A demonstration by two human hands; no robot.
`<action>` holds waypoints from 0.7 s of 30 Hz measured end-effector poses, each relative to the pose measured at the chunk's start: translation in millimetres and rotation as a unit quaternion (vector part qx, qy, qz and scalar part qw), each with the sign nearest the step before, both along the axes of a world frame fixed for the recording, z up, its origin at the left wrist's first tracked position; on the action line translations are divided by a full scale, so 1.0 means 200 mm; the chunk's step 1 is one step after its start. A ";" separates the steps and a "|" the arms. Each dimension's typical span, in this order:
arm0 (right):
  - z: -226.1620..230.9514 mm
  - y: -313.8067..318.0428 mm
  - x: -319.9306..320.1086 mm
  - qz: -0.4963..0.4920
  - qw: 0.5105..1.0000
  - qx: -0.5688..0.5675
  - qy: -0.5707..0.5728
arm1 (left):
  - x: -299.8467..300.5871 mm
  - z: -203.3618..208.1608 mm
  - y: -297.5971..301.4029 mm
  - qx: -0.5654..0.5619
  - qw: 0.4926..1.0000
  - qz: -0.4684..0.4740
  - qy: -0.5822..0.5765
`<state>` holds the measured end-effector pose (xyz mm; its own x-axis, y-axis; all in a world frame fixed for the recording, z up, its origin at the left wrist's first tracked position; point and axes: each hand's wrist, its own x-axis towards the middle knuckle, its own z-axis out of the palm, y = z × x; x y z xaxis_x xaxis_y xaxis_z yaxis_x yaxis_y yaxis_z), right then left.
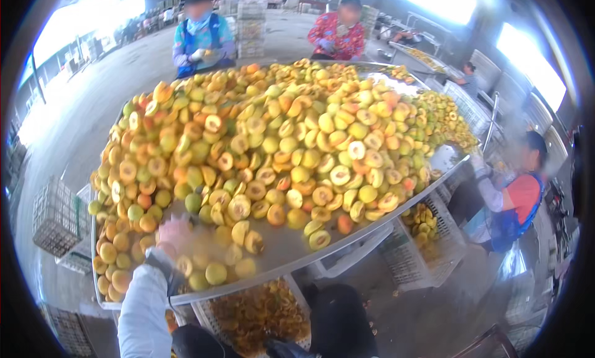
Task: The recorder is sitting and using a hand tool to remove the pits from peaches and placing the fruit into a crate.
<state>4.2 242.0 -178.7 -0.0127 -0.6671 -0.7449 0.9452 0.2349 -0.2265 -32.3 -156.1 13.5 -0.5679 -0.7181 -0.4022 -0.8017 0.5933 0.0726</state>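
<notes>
Head view: left hand (174, 233) (blurred) over halved peaches (279, 147).

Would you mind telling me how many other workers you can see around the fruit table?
4. One in blue at the far left edge, one in red at the far edge, one farther back right, one at the right side. Others may be hidden.
</notes>
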 end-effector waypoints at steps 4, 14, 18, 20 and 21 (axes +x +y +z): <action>0.03 -0.12 -0.13 -0.010 1.000 -0.009 0.008 | -0.09 0.15 0.09 0.044 0.991 -0.107 -0.070; 0.03 -0.23 -0.28 -0.006 1.000 0.005 0.007 | -0.81 0.12 -0.44 -0.316 0.918 0.019 0.241; 0.02 -0.23 -0.28 0.001 1.000 0.004 0.007 | -0.82 0.08 -0.43 -0.331 0.929 -0.013 0.163; 0.02 -0.22 -0.26 0.011 1.000 0.003 0.004 | -0.79 0.15 -0.45 -0.237 0.963 -0.031 0.127; 0.01 -0.21 -0.25 0.018 1.000 -0.001 0.003 | -0.77 0.15 -0.46 -0.229 0.965 -0.025 0.128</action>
<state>-45.3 200.0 -176.9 0.0067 -0.6693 -0.7430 0.9350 0.2676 -0.2327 -186.3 -248.3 43.1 -0.6451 -0.7562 0.1096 -0.7617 0.6477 -0.0150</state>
